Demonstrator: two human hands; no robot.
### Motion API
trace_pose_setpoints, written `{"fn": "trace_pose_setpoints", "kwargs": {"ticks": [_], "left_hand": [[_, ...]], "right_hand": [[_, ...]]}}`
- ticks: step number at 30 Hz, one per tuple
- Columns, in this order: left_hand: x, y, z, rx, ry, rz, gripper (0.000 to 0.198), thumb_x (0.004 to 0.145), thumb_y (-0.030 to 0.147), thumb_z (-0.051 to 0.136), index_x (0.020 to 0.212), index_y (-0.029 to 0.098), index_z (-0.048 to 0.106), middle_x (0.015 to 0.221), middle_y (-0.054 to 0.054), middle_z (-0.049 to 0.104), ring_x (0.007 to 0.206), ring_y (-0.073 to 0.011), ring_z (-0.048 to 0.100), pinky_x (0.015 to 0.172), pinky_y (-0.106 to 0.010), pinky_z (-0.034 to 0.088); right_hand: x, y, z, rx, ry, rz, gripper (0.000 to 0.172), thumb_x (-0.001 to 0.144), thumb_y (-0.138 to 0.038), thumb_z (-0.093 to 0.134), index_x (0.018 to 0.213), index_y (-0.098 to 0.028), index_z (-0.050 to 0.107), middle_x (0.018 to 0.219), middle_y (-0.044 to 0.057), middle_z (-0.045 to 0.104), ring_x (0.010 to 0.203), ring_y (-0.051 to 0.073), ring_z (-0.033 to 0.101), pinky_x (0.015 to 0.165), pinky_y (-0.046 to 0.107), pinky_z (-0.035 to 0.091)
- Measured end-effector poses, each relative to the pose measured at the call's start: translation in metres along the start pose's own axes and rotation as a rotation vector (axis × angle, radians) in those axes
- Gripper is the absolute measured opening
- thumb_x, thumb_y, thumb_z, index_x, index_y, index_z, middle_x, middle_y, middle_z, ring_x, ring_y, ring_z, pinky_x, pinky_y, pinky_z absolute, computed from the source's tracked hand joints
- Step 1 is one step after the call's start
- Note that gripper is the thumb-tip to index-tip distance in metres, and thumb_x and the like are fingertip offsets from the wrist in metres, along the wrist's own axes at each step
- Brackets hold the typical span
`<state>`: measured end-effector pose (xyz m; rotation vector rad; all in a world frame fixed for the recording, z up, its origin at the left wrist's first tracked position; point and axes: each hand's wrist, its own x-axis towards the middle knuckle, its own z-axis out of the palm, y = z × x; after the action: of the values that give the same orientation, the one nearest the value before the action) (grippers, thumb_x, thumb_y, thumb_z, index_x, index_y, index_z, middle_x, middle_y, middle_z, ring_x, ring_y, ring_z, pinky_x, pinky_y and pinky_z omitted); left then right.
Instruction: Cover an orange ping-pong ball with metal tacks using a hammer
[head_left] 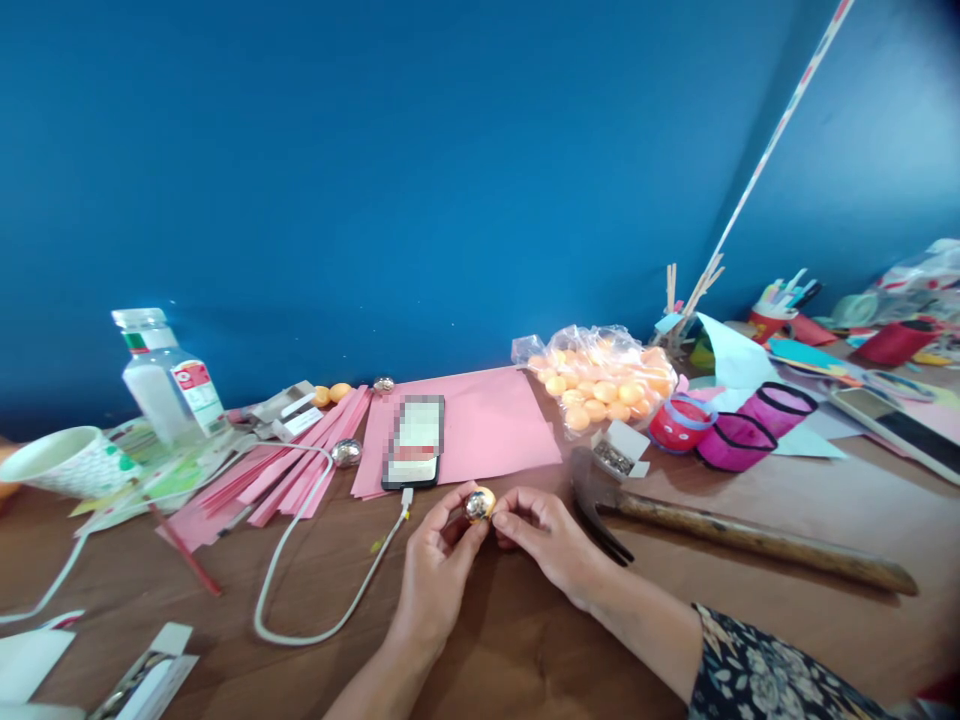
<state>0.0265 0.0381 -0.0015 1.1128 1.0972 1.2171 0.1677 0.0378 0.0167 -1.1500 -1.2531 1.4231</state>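
My left hand (pixel 441 545) grips a small orange ball (pixel 480 503) whose visible front is largely covered in shiny silver tack heads. On the ball's right side, my right hand (pixel 536 530) has thumb and forefinger pinched together; whatever is between them is too small to make out. Just right of my right hand lies a claw hammer (pixel 750 535) with a wooden handle. Beyond its head stands an open little box of metal tacks (pixel 615 455). Two silver-covered balls rest farther off, one by the pink strips (pixel 346 453) and another near the wall (pixel 383 385).
A phone (pixel 414 445) on pink paper (pixel 495 420) trails a white cable (pixel 289 635). Behind sits a bag of orange balls (pixel 600 375). At left are a bottle (pixel 169 385) and a paper cup (pixel 71 465); at right, magenta rings (pixel 739 443) and a calculator-like device (pixel 900 430).
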Motion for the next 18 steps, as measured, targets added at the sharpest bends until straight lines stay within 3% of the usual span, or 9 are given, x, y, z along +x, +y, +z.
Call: {"fn": "trace_pose_setpoints", "kwargs": {"ticks": [18], "left_hand": [[0.0002, -0.0026, -0.0019, 0.005, 0.003, -0.031, 0.037, 0.072, 0.025, 0.063, 0.108, 0.019, 0.056, 0.109, -0.006, 0.064, 0.1, -0.0197, 0.058, 0.088, -0.03, 0.044]], "right_hand": [[0.003, 0.0039, -0.0002, 0.067, -0.018, -0.009, 0.021, 0.076, -0.032, 0.061, 0.071, -0.012, 0.057, 0.063, -0.002, 0.052, 0.06, 0.009, 0.046, 0.061, 0.022, 0.039]]}}
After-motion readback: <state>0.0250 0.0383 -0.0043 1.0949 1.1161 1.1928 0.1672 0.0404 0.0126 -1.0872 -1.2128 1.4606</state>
